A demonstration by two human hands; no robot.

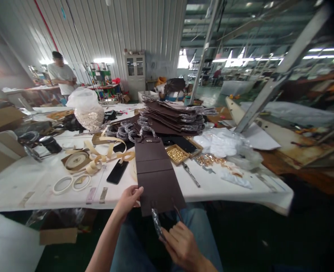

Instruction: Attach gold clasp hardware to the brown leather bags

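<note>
A long dark brown bag panel [159, 181], creased across its middle, lies over the table's front edge and hangs slightly above my lap. Its far end carries a small metal piece and a handle wrapped in clear plastic. My left hand [130, 198] pinches the panel's left edge between thumb and fingers. At the near end, my right hand [180, 240] is closed round a plastic-wrapped handle [156, 223], whose other end reaches the panel near its right corner. The fingers hide part of that handle.
Behind the panel rises a stack of brown panels [169, 117]. A black phone [117, 172], tape rolls [63, 185] and tan strip [94, 164] lie left. To the right are a box of gold-coloured hardware [177, 154], a metal tool [191, 175] and plastic bags [220, 141]. A person [62, 73] stands far left.
</note>
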